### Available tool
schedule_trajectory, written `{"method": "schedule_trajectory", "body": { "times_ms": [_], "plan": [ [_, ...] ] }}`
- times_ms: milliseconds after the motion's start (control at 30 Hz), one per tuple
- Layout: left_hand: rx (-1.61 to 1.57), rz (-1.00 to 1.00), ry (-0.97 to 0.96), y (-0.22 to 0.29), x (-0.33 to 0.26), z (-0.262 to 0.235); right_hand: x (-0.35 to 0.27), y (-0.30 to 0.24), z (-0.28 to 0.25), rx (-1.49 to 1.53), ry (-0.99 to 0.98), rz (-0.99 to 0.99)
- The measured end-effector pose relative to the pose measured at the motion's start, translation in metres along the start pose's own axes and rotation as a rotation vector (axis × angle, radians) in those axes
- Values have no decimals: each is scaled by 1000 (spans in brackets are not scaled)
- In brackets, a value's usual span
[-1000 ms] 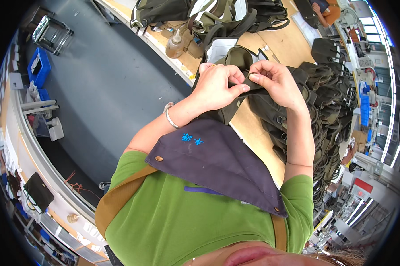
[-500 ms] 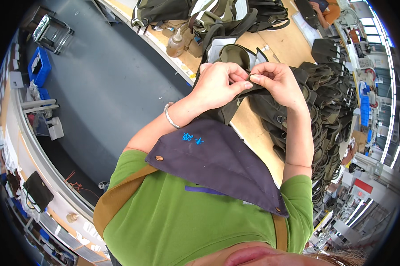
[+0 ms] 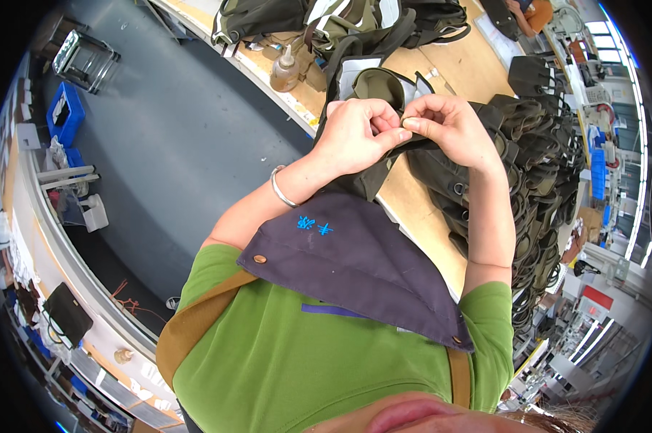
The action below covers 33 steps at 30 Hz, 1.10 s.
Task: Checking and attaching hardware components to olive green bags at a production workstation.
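My left hand and my right hand meet over the table edge, thumbs and forefingers pinched close together. Between them is a dark edge of an olive-green bag, part of it hanging down toward my apron. Just beyond my fingers, a rounded olive piece of the bag curves up beside pale grey lining. The exact spot being pinched is small and partly covered by my fingertips. On my left wrist sits a silver bangle.
A plastic squeeze bottle stands on the wooden table to the left. More olive bags lie at the back, and a large heap of bags fills the right. Far right, another person's arm shows.
My hands keep the same pinch on the bag, with the right hand shifted very slightly left and up. The rest of the view has moved only a little.
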<state>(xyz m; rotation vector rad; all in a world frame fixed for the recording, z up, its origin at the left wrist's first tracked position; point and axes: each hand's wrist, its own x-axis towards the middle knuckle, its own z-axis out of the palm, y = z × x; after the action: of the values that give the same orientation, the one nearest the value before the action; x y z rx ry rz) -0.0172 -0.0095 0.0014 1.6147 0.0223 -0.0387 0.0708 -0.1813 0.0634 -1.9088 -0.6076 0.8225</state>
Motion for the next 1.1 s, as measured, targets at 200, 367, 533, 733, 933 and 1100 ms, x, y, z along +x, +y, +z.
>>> {"method": "schedule_trajectory", "body": {
  "times_ms": [200, 367, 533, 733, 933, 1100],
  "plan": [
    [526, 394, -96, -3, -5, -34, 3, 3, -10, -122, -25, -30],
    [630, 416, -155, -1, 5, -40, 7, 10, -11, -259, -5, 17],
    [629, 427, -216, 1, 10, -43, 2, -3, -9, -260, -57, -21],
    [634, 500, -210, -1, 13, -40, 1, 2, -11, -402, -67, -148],
    [492, 493, -209, 2, 16, -32, 1, -5, -7, -616, -61, -33],
    [337, 520, -180, 2, 20, -28, -2, -17, -21, -370, -156, 0]
  ]
}}
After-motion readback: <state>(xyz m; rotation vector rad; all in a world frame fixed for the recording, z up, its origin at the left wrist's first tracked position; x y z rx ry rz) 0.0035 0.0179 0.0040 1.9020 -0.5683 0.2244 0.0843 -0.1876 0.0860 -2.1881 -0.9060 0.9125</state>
